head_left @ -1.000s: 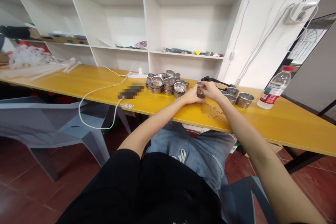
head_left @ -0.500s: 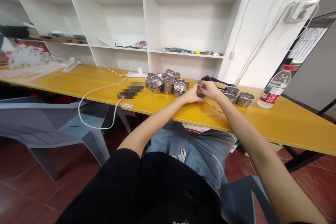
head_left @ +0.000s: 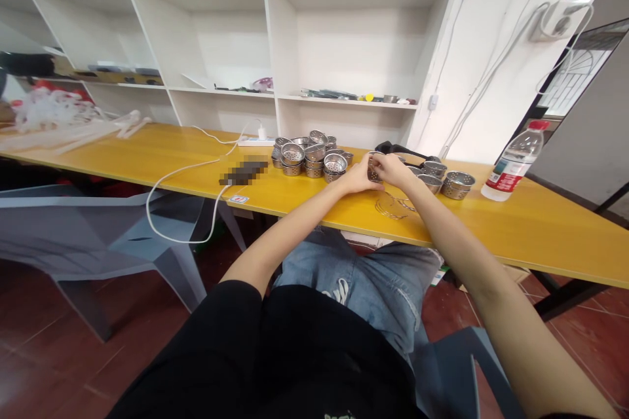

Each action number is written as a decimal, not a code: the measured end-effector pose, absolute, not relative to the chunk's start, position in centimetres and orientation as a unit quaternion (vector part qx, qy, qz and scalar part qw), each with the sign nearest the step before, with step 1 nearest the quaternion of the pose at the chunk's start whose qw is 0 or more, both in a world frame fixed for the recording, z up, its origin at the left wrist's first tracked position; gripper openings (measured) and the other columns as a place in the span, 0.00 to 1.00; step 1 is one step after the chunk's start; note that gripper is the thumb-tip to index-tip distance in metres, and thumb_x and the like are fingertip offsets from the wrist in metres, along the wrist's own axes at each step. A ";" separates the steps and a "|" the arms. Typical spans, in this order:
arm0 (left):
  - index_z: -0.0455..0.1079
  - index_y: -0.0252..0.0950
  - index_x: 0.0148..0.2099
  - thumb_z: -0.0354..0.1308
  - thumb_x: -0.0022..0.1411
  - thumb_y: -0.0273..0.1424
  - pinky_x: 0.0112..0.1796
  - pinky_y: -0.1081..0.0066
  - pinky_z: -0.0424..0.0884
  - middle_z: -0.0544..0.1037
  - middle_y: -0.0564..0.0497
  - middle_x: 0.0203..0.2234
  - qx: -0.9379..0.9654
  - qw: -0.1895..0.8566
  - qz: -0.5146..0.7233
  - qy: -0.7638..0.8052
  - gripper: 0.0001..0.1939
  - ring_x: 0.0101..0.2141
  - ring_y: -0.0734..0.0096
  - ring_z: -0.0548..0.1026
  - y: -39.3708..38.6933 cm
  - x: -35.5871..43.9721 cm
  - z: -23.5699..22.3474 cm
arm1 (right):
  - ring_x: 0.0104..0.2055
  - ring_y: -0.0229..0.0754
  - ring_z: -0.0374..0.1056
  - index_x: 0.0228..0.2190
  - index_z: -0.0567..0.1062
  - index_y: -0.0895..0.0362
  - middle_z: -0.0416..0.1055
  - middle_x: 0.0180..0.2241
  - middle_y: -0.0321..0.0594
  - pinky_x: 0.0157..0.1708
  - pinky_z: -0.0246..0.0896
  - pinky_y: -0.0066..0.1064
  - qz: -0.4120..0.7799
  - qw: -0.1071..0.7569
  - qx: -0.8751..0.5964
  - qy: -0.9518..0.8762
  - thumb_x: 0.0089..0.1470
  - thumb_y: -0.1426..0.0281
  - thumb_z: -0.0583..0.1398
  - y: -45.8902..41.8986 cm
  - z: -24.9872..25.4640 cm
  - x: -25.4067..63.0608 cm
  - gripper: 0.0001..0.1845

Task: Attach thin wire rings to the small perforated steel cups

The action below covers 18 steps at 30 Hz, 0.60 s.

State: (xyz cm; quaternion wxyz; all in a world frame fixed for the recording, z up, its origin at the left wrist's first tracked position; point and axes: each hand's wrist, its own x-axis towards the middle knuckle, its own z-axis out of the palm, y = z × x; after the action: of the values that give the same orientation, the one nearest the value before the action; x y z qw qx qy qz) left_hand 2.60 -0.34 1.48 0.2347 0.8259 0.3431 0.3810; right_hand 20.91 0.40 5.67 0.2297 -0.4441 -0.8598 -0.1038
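Observation:
Above the yellow table, a perforated metal strainer basket (head_left: 374, 173) is tipped on its side between my two hands. My left hand (head_left: 361, 177) is closed round its left side and underside. At the upper rim, my right hand (head_left: 392, 169) is closed in a pinch; its fingertips partly cover the basket, and any small part in them is too small to make out. Just in front of my hands lie several thin wire rings (head_left: 390, 208). To the left stands a stacked cluster of similar strainer baskets (head_left: 314, 156), and more strainer baskets (head_left: 457, 186) are at the right.
A clear bottle (head_left: 514, 160) with a red cap stands on the table (head_left: 555, 229) at the right. A blurred dark device (head_left: 244, 171) on a white cable lies left. White shelving (head_left: 344, 33) rises behind, and a grey plastic chair (head_left: 88, 229) is at the left.
Both hands stay in place on the strainer basket, with only slight finger movement. The view shifts a little; the other things have not moved.

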 end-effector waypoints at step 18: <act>0.67 0.39 0.44 0.64 0.72 0.51 0.51 0.61 0.72 0.83 0.47 0.41 0.776 0.302 0.438 0.339 0.21 0.45 0.59 0.80 1.2 2.8 0.7 | 0.29 0.44 0.67 0.29 0.71 0.54 0.75 0.25 0.38 0.34 0.55 0.32 -0.007 0.341 -0.416 -0.843 0.44 0.78 0.58 1.5 4.5 22.2 0.08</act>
State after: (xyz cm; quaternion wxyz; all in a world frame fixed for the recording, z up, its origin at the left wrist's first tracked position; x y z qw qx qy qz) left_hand 2.81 1.22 0.71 0.3016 0.7759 0.3391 0.4383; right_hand 22.21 1.50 4.50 0.3411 -0.4160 -0.8429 -0.0073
